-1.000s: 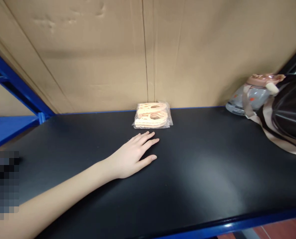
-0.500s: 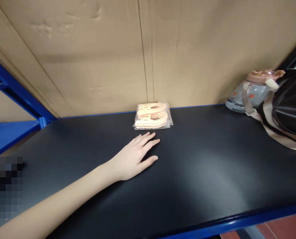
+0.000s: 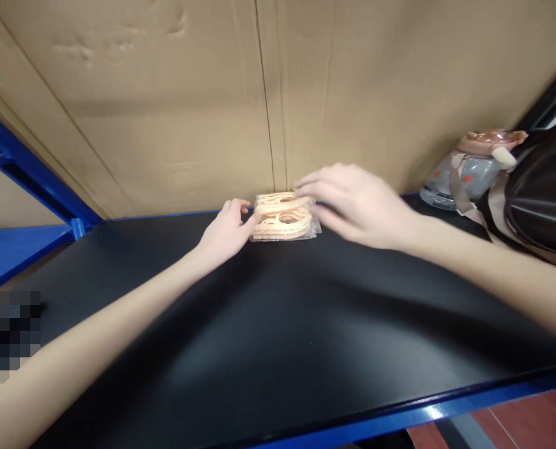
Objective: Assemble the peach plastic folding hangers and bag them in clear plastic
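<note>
A clear plastic packet of flat peach-coloured plastic pieces with oval openings [image 3: 285, 218] lies at the back of the black tabletop [image 3: 278, 312], close to the cardboard. My left hand [image 3: 226, 229] is at its left end. The thumb of that hand reaches the packet's edge, and the fingers are spread apart from the thumb. My right hand [image 3: 353, 206], slightly blurred, hovers by the packet's right end with thumb and fingers apart. Whether its fingertips touch the plastic I cannot tell.
A brown cardboard sheet [image 3: 166, 112] stands behind the table. At the right are a clear bottle with a pink lid and strap [image 3: 469, 168] and a dark bag [image 3: 544, 193]. A blue metal frame [image 3: 25, 174] rises at the left. The table's blue front edge [image 3: 399, 418] shows below.
My left hand has moved from flat on the table up to the packet's left end. My right hand has come into view from the right, beside the packet. The packet has barely moved.
</note>
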### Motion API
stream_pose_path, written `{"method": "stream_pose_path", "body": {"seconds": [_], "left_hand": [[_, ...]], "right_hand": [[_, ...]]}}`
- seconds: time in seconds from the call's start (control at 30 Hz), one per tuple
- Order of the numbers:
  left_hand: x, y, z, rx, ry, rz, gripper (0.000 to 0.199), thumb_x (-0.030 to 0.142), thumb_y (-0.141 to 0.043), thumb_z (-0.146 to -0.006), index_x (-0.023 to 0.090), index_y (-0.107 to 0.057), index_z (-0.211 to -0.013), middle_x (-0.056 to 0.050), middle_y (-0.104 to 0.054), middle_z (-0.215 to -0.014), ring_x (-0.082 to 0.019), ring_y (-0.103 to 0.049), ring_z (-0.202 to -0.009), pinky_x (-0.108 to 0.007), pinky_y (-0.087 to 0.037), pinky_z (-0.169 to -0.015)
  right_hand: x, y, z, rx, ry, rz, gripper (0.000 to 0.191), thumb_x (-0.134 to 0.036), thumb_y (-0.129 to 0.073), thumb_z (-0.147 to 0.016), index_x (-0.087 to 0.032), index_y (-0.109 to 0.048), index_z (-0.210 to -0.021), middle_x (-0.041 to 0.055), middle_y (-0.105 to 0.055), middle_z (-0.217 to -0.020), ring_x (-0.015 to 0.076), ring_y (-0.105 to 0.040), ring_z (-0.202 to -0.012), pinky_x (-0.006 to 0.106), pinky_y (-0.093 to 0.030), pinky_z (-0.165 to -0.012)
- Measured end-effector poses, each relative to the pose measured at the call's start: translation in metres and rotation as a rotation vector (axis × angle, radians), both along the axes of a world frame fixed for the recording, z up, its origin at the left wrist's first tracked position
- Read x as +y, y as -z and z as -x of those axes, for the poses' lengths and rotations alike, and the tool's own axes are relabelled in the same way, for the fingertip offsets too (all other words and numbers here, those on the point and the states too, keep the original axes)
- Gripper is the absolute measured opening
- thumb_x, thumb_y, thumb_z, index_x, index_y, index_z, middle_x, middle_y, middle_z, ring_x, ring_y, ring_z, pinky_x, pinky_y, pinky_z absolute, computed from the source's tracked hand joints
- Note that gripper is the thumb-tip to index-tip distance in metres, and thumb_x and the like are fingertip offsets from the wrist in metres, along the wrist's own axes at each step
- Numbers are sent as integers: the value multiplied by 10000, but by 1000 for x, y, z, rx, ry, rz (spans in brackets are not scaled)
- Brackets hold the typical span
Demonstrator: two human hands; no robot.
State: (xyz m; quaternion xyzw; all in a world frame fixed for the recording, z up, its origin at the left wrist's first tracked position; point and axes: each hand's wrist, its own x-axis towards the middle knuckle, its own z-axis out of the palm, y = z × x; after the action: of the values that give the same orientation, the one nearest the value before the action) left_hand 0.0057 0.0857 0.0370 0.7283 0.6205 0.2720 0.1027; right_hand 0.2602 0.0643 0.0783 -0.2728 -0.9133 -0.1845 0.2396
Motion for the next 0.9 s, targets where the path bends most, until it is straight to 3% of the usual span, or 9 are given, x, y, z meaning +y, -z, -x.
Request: {"method": "stream_pose_path", "body": {"seconds": [0.1,0.2,0.33,0.47,0.53,0.67,0.77,0.9], "left_hand": [[37,-4,-5,-104,-74,157,390,422,-550,-971,133,-573,-1231,-121,-608,-1226,-267,-606,-1106,-491,-498,-955],[59,-5,-12,-227,-111,321,351,357,-611,-951,156,-585,-1238,-96,-608,-1235,-243,-632,-1047,-443,-552,-877],[67,-6,-17,-411,-154,428,348,340,-608,-953,159,-578,-1248,-107,-602,-1247,-237,-630,-1053,-443,-552,-882],[63,-6,-22,-633,-156,407,344,337,-610,-953,158,-580,-1245,-111,-600,-1251,-236,-629,-1055,-438,-551,-884],[58,-5,-29,-752,-130,361,343,337,-608,-953,158,-580,-1246,-109,-601,-1249,-236,-629,-1053,-439,-552,-882],[42,-2,-43,-970,-73,237,333,337,-603,-958,163,-581,-1241,-101,-606,-1235,-225,-635,-1029,-428,-561,-862],[27,-4,-48,-1105,-44,194,241,247,-566,-975,162,-579,-1199,-80,-653,-1103,-182,-662,-891,-355,-580,-768],[2,-12,-48,-1237,-17,249,174,95,-503,-951,146,-589,-1094,-58,-698,-831,-164,-675,-708,-286,-578,-667]], "right_hand": [[17,14,20,-173,46,-15,412,-277,-315,-1036,-103,-569,-1310,129,-695,-1122,260,-603,-1031,433,-417,-931],[34,24,26,-279,242,64,365,-218,-359,-989,-94,-701,-1024,149,-730,-953,285,-607,-974,443,-365,-929],[46,25,8,-223,533,202,221,-78,-491,-809,-86,-708,-768,191,-717,-823,320,-637,-858,450,-376,-819],[56,27,-6,-61,634,317,192,-163,-518,-836,-126,-705,-820,161,-705,-837,303,-647,-812,387,-394,-701],[64,30,-7,39,607,402,195,-282,-550,-868,-164,-701,-837,117,-696,-845,282,-640,-826,366,-404,-687],[76,40,-5,230,435,707,368,-505,-557,-884,-182,-661,-740,44,-662,-733,178,-613,-679,303,-448,-608],[74,47,-3,409,279,917,387,-510,-452,-950,-181,-656,-948,66,-708,-912,149,-644,-723,278,-522,-608],[56,50,-1,597,112,1096,465,-560,-402,-970,-197,-582,-1199,107,-698,-1146,180,-684,-928,331,-605,-766]]}}
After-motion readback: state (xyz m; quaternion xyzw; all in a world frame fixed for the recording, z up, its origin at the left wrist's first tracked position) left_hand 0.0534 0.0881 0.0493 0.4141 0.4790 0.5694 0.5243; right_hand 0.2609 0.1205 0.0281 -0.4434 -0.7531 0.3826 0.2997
